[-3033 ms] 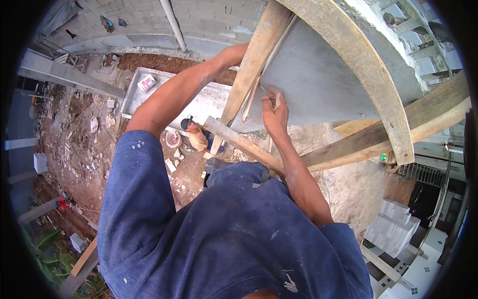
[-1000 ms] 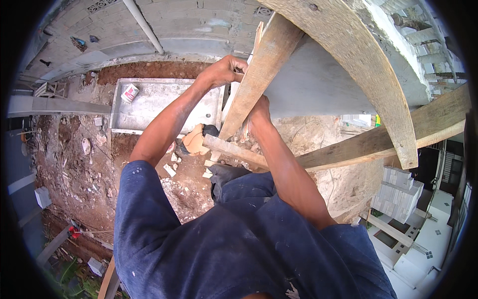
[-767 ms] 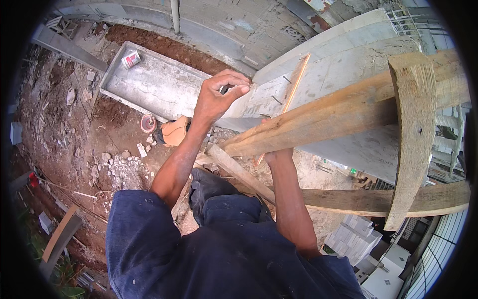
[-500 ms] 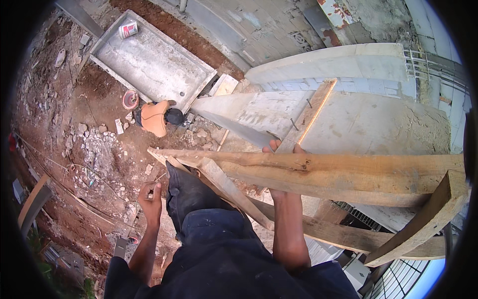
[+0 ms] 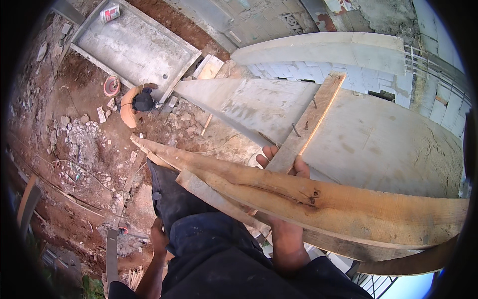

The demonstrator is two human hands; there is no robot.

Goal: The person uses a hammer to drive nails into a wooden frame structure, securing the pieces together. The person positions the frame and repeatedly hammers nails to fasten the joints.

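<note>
A short board (image 5: 311, 117) with two nails standing out of its face is gripped in my right hand (image 5: 289, 162), fingers on one edge and thumb on the other. That hand reaches up past a long wooden beam (image 5: 298, 192), which hides my wrist. The board's lower end meets the beam's far side. My left hand (image 5: 159, 236) is low beside my hip, against my dark trousers (image 5: 174, 192); its fingers are mostly hidden, so what they hold does not show. A shorter timber piece (image 5: 214, 199) slants beneath the beam, close to my leg.
Far below, a person in an orange shirt (image 5: 130, 107) bends beside a concrete basin (image 5: 134, 47) with a white bucket (image 5: 110, 14) in it. A pink bucket (image 5: 112, 85) stands nearby. Rubble (image 5: 89, 149) covers the ground. Concrete slabs (image 5: 368, 144) lie beyond the beam, at right.
My left hand has dropped from in front of my leg to beside my hip. The view has shifted, with the beam now slanting down to the right. My right hand keeps hold of the board.
</note>
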